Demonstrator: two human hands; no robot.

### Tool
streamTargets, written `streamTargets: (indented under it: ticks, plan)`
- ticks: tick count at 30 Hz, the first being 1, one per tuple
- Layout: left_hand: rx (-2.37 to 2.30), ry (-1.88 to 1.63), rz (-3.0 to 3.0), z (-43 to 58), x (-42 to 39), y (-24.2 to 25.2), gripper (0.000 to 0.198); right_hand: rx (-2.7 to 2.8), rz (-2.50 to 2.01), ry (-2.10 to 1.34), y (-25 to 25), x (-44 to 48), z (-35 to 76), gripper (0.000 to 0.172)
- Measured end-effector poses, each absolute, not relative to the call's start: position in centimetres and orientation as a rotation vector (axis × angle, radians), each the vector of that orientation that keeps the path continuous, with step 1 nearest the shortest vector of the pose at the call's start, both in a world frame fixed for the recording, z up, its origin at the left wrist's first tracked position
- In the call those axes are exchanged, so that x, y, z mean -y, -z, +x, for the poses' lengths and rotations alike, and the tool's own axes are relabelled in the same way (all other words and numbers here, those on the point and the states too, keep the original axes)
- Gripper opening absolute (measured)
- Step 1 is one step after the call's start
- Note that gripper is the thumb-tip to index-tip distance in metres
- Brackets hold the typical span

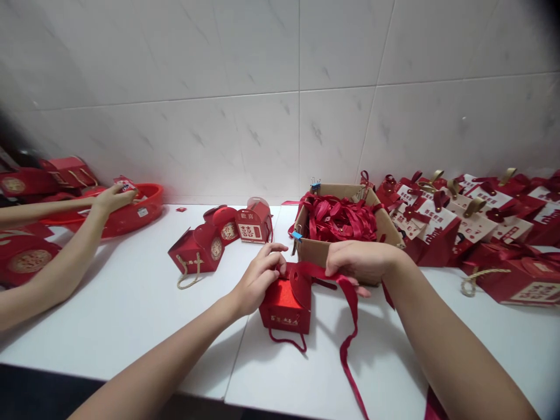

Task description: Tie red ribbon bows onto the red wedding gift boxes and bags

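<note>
A small red gift box [286, 309] with gold lettering and a dark red cord handle stands on the white table. My left hand [260, 277] is closed on its upper left side, fingers curled at the top flaps. From the top of the box a dark red satin ribbon [351, 315] runs to my right hand [361, 261], which pinches it between thumb and fingers. The ribbon's long end hangs down past the table's front edge. Just behind my right hand sits a cardboard box [315, 251] heaped with red ribbons [341, 216].
Several red boxes [199, 248] stand left of centre. Rows of finished-looking red and white boxes [433, 221] fill the right side. At the far left, another person's hands [111, 198] hold a small packet over a red plastic basin [151, 204]. A tiled wall [262, 134] closes the back.
</note>
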State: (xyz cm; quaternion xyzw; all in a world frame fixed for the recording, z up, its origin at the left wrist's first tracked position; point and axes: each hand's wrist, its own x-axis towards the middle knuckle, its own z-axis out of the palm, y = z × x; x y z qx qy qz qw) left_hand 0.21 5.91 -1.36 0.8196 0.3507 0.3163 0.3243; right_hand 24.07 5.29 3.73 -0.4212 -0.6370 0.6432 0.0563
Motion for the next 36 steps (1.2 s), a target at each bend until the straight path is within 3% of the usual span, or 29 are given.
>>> streamTargets:
  ticks: [7, 15, 22, 30, 36]
  plan:
    - [-0.896, -0.802, 2.182, 0.2, -6.5, 1.9, 0.026, 1.925, -1.446, -1.873, -3.9, -4.9, 22.9, 0.027]
    - [-0.827, -0.745, 2.228, 0.5, -6.6, 1.9, 0.023, 1.988, -1.181, -2.049, -3.7, -5.3, 23.4, 0.030]
    - [-0.871, -0.743, 2.154, 1.3, -6.8, 1.8, 0.020, 1.943, -1.085, -2.005, -3.6, -5.6, 24.9, 0.033]
    - [-0.853, -0.812, 2.007, 1.8, -6.8, 2.4, 0.019, 2.128, -1.004, -2.186, -3.5, -5.7, 24.0, 0.030]
    - [-0.821, -0.814, 2.009, 1.7, -6.6, 2.6, 0.018, 1.979, -1.143, -2.134, -3.0, -6.2, 24.6, 0.026]
